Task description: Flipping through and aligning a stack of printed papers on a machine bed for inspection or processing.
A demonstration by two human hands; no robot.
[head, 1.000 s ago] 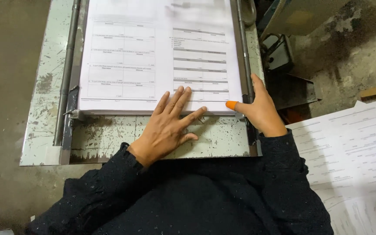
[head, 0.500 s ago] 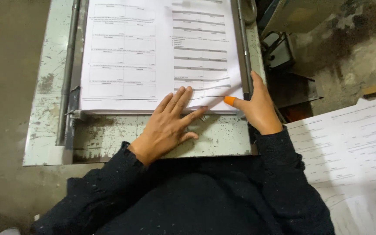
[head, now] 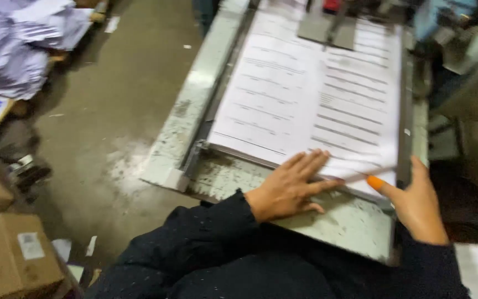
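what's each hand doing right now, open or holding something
Left hand: open, fingers spread flat on the near edge of the paper stack.
Right hand: open, holding nothing, thumb at the stack's near right corner.

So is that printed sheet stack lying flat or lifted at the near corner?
Lifted: the right hand raises the stack's near-right corner.

A worn, paint-chipped metal machine table (head: 344, 221) carries a stack of printed paper sheets (head: 311, 99) between side rails.
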